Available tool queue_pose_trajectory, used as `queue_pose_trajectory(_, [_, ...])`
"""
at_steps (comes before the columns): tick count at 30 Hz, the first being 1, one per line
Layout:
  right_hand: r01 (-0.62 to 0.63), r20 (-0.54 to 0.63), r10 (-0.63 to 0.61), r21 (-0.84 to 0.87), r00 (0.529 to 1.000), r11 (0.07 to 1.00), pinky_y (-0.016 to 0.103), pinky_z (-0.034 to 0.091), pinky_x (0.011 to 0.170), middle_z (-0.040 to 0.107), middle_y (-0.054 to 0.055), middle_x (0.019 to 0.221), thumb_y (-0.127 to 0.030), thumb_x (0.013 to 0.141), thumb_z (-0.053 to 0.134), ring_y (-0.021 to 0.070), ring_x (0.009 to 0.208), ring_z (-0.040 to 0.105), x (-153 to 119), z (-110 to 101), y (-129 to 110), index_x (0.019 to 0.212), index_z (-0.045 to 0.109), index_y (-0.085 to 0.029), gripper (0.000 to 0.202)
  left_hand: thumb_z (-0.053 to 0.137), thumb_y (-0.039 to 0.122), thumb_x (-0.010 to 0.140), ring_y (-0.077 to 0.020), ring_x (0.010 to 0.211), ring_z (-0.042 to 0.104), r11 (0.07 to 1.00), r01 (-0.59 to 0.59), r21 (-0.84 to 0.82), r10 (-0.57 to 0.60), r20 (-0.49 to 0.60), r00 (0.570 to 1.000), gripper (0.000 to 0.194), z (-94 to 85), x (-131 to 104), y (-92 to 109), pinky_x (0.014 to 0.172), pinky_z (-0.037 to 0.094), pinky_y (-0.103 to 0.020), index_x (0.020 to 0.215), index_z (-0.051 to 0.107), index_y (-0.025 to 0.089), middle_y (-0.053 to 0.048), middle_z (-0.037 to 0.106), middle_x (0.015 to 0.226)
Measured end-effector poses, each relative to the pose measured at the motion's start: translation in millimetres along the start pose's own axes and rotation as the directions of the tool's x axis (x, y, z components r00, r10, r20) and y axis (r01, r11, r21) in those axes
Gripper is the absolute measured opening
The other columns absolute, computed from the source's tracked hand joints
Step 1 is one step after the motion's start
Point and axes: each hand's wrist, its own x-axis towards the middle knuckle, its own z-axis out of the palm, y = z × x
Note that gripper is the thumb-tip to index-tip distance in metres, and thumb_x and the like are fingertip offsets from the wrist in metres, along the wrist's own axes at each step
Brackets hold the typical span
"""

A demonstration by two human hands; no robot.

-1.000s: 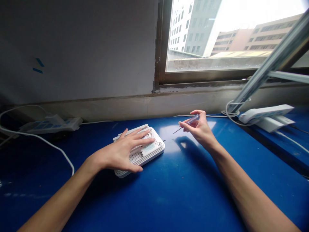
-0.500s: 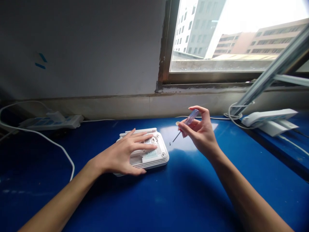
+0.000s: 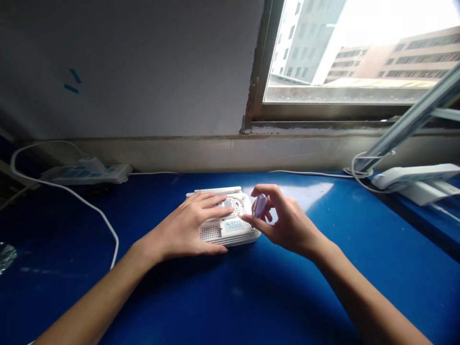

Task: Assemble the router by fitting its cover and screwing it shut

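A white router [image 3: 233,226] lies underside up on the blue table, showing vent holes, a label and round corner feet. A folded antenna [image 3: 230,190] runs along its far side. My left hand [image 3: 196,223] rests open on the router, fingers spread over its underside and thumb by the near edge. My right hand [image 3: 287,220] is closed on the screwdriver's translucent purple handle [image 3: 260,206], over the router's right end. The screwdriver's shaft and tip are hidden behind my fingers, so I cannot tell whether the tip touches the router.
A power strip [image 3: 111,174] with a white plug and cable [image 3: 89,206] is at the back left. Another power strip [image 3: 417,175] with adapters stands at the right, near a metal post [image 3: 402,127]. Behind the table are a wall and a window [image 3: 345,52].
My right hand has brought the screwdriver leftward from the bare table to the router's right end. The small dark screw seen beside the router is out of sight. My left hand stays on the router.
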Motion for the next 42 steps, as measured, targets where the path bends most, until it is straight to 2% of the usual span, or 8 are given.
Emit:
queue_pose_trajectory(5, [0.147,-0.114,-0.205,-0.382,0.972,0.912,0.026,0.038,0.050,0.062,-0.002,0.065,-0.043,0.102,0.066,0.0115,0.048,0.052,1.9,0.6,-16.3,0.087,0.053,-0.023,0.028,0.087,0.060,0.076,-0.0406,0.152,0.041,0.999,0.054,0.001,-0.054,0.004,0.999,0.086,5.7,-3.0,-0.7,0.126,0.024,-0.066,0.152,0.057,0.032,-0.010,0.049,0.163])
queue_pose_trajectory(11, [0.100,-0.144,-0.173,-0.414,0.974,0.905,0.026,0.035,0.049,0.060,-0.002,0.059,-0.039,0.104,0.062,0.0115,0.046,0.048,3.2,6.7,-28.2,0.078,0.051,-0.023,0.032,0.086,0.059,0.077,-0.0383,0.152,0.043,0.999,0.038,-0.031,-0.039,-0.018,0.999,0.083,8.6,-3.3,-2.9,0.128,0.022,-0.063,0.151,0.058,0.033,-0.010,0.049,0.163])
queue_pose_trajectory(15, [0.039,-0.018,-0.046,-0.270,0.999,0.962,0.026,0.046,0.056,0.074,0.003,0.080,-0.033,0.106,0.059,0.0159,0.059,0.065,6.7,2.4,-32.3,0.111,0.062,-0.023,0.012,0.086,0.060,0.077,-0.0390,0.153,0.041,0.998,0.044,-0.040,-0.044,-0.008,0.999,0.086,8.7,-3.7,-3.9,0.127,0.020,-0.066,0.153,0.056,0.032,-0.010,0.048,0.163])
queue_pose_trajectory(20, [-0.057,0.173,0.090,-0.189,0.981,0.980,0.030,0.052,0.070,0.079,0.007,0.109,-0.026,0.110,0.046,0.0205,0.083,0.073,8.8,-5.6,-37.5,0.151,0.043,-0.028,0.041,0.085,0.064,0.076,-0.0395,0.153,0.040,0.998,0.055,-0.037,-0.055,0.004,0.998,0.087,8.4,-3.5,-4.4,0.126,0.021,-0.067,0.153,0.056,0.033,-0.010,0.047,0.164])
queue_pose_trajectory(27, [-0.094,0.242,0.125,-0.135,0.962,0.986,0.032,0.054,0.079,0.075,0.008,0.126,-0.021,0.106,0.045,0.0205,0.095,0.072,5.7,-16.9,-39.2,0.156,0.036,-0.029,0.052,0.087,0.063,0.075,-0.0406,0.153,0.041,0.996,0.076,-0.043,-0.076,0.018,0.997,0.088,6.3,-2.4,-2.0,0.127,0.020,-0.068,0.152,0.057,0.033,-0.009,0.047,0.164])
queue_pose_trajectory(35, [-0.073,0.053,0.087,-0.231,0.995,0.970,0.030,0.051,0.067,0.082,0.008,0.096,-0.031,0.104,0.060,0.0220,0.074,0.075,9.4,-6.2,-38.1,0.127,0.068,-0.020,0.027,0.083,0.066,0.077,-0.0389,0.154,0.039,0.998,0.054,-0.024,-0.054,0.024,0.998,0.087,7.4,-1.7,-5.0,0.128,0.021,-0.065,0.154,0.054,0.035,-0.007,0.046,0.165])
queue_pose_trajectory(39, [-0.065,0.227,0.103,-0.168,0.968,0.984,0.034,0.055,0.079,0.079,0.010,0.118,-0.020,0.106,0.050,0.0249,0.096,0.076,9.1,-11.6,-41.6,0.164,0.034,-0.025,0.060,0.083,0.068,0.077,-0.0403,0.154,0.039,0.999,0.044,-0.018,-0.044,0.033,0.998,0.089,7.0,-1.3,-6.0,0.128,0.023,-0.065,0.154,0.055,0.032,-0.008,0.046,0.165])
queue_pose_trajectory(42, [-0.083,0.307,0.124,-0.143,0.944,0.986,0.035,0.055,0.082,0.075,0.008,0.126,-0.014,0.103,0.046,0.0229,0.099,0.073,9.9,-17.7,-43.9,0.169,0.014,-0.029,0.075,0.082,0.069,0.076,-0.0405,0.154,0.038,0.999,0.050,-0.006,-0.050,0.032,0.998,0.090,6.3,-1.5,-6.8,0.128,0.024,-0.065,0.154,0.055,0.033,-0.008,0.046,0.165])
